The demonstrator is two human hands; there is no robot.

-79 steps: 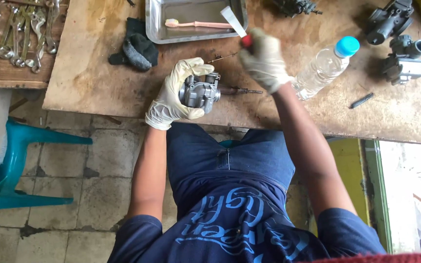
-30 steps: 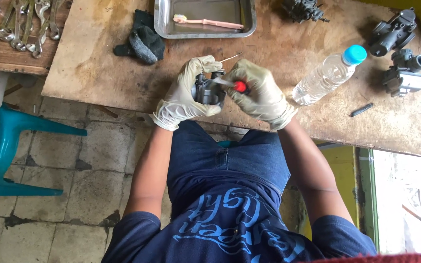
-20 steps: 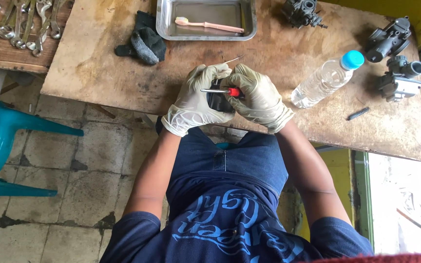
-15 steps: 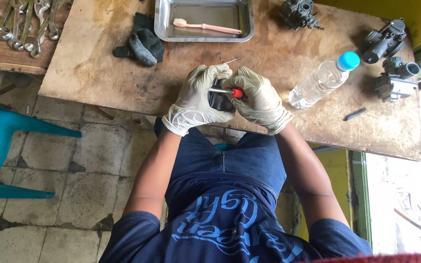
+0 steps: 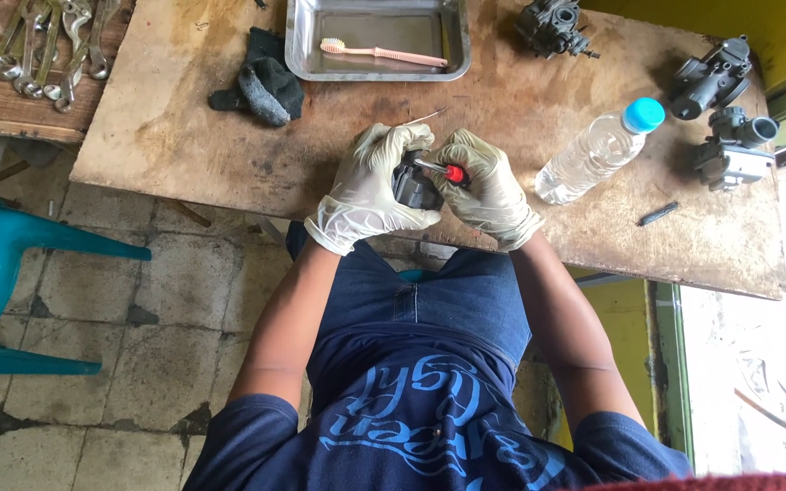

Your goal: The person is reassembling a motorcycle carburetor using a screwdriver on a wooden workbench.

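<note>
- Left hand (image 5: 370,186) fingers clamp the dark carburettor (image 5: 411,186) at the surface (image 5: 184,136) edge.
- Right hand (image 5: 488,186), back from the tray, now grips the red-handled screwdriver (image 5: 443,170) against it; work on the part resumes.

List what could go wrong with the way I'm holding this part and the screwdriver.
1. The left hand cups the dark metal part in the air near the table edge; if it slips, it may fall to the floor.
2. The screwdriver in the right hand points toward the left hand's fingers; a slip could jab the thin glove.
3. The bottle lies close to the right forearm and could be knocked so that it rolls.
</note>
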